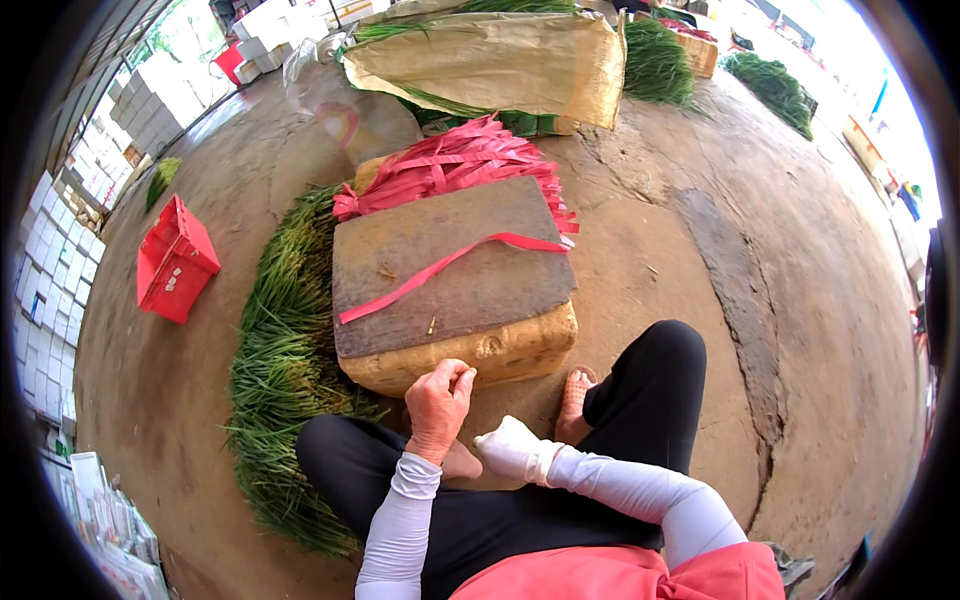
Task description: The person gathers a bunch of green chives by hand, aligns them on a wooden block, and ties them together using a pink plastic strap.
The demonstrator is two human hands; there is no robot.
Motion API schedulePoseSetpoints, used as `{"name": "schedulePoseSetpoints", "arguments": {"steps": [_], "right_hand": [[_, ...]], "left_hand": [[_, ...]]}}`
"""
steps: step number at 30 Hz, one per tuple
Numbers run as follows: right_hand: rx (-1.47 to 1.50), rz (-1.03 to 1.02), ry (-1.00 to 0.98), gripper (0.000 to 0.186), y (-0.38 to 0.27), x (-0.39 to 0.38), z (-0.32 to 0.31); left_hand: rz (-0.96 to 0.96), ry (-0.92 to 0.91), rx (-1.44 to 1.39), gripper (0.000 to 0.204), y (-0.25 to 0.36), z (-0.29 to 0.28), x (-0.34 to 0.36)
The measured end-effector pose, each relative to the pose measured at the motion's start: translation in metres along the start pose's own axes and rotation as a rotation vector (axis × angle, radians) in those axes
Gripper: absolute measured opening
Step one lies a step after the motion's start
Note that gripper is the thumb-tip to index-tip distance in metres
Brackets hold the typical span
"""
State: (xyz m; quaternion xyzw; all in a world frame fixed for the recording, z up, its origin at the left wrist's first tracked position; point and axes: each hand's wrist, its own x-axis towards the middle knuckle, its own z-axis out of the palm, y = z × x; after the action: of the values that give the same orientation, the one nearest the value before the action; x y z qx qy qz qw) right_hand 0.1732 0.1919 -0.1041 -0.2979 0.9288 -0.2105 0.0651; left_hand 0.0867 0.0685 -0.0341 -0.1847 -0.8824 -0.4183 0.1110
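Ribbon (pixel 430 273) is lying across the board (pixel 470 300) — best kept untwisted — while left hand (pixel 437 402) and gloved right hand (pixel 512 450) are holding fingers curled closed, anything pinched unclear.

Red crate (pixel 188 278), apparently stacked white boxes (pixel 52 285)

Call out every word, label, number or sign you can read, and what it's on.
None can be read.
Red crate: pale marks on its side, too small to make out.
Red strip on the board: no lettering visible.
White boxes, far left: too small to read.
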Motion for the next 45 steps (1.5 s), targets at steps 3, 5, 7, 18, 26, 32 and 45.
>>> {"name": "schedulePoseSetpoints", "arguments": {"steps": [3, 5, 7, 18, 26, 32, 45], "right_hand": [[-0.003, 0.013, 0.015, 0.006, 0.000, 0.001, -0.001], [-0.009, 0.031, 0.036, 0.006, 0.002, 0.001, -0.001], [-0.019, 0.045, 0.069, 0.006, 0.004, 0.002, 0.001], [-0.043, 0.058, 0.161, 0.008, 0.007, 0.005, 0.008], [-0.073, 0.016, 0.141, 0.014, 0.008, 0.003, 0.005], [-0.066, 0.012, 0.148, 0.013, 0.009, 0.003, 0.009], [-0.042, 0.001, 0.136, 0.007, 0.007, 0.003, 0.004]], "left_hand": [[-0.031, -0.047, 0.017, 0.010, -0.003, 0.001, -0.002], [-0.028, -0.066, 0.042, 0.010, -0.001, 0.001, -0.003], [-0.053, -0.103, 0.015, 0.008, -0.001, 0.003, -0.004], [0.102, -0.072, 0.027, 0.011, 0.001, 0.006, -0.003], [0.072, -0.101, 0.038, 0.011, 0.001, 0.008, -0.004], [0.036, -0.114, 0.012, 0.015, 0.001, 0.007, -0.005], [0.009, -0.125, 0.013, 0.016, 0.002, 0.008, -0.005]]}}
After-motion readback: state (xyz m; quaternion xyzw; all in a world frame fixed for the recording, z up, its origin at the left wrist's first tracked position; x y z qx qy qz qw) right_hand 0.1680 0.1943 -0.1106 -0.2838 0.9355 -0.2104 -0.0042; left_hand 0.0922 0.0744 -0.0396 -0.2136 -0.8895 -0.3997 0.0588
